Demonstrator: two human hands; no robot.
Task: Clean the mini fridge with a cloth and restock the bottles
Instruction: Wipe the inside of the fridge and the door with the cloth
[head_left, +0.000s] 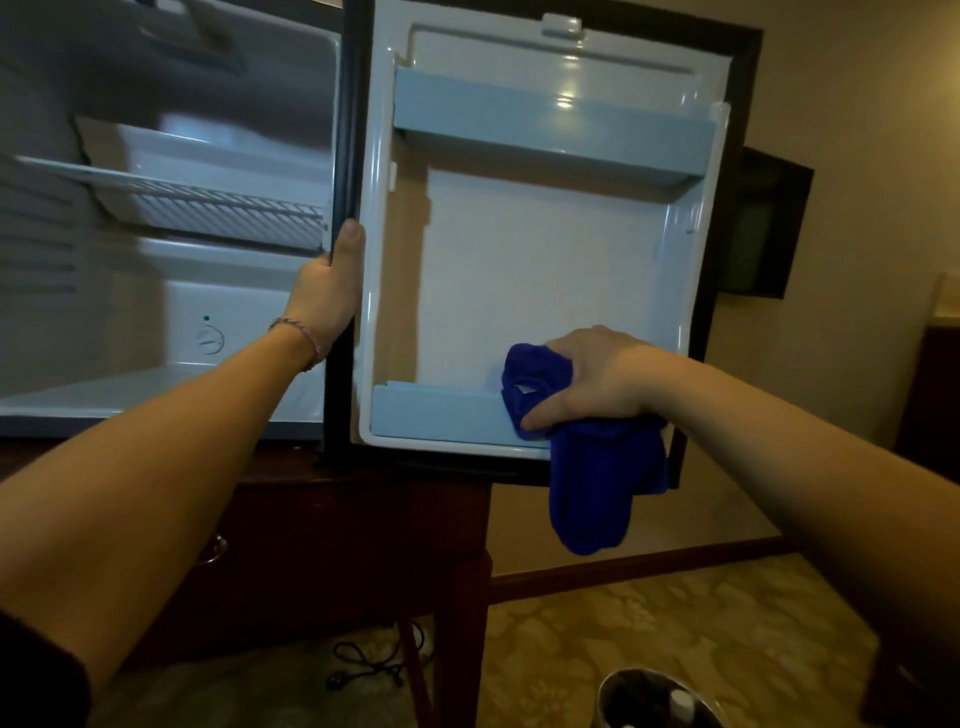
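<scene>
The mini fridge (171, 291) stands open on a dark wooden table, its white interior empty of bottles, with a wire shelf (208, 205) inside. The white inner door (535, 260) swings open to the right, with an upper rack (550, 124) and a lower rack (436, 413). My left hand (330, 296) grips the door's dark hinge-side edge, thumb up. My right hand (597, 382) grips a blue cloth (597, 478) against the right end of the lower rack; most of the cloth hangs below the door.
The dark wooden table (363, 525) under the fridge has a drawer handle (215, 551) at left. A black power cord (369, 660) lies on the patterned carpet below. A round metal bin (654, 699) sits on the floor at bottom centre. A dark framed panel (763, 223) hangs behind the door.
</scene>
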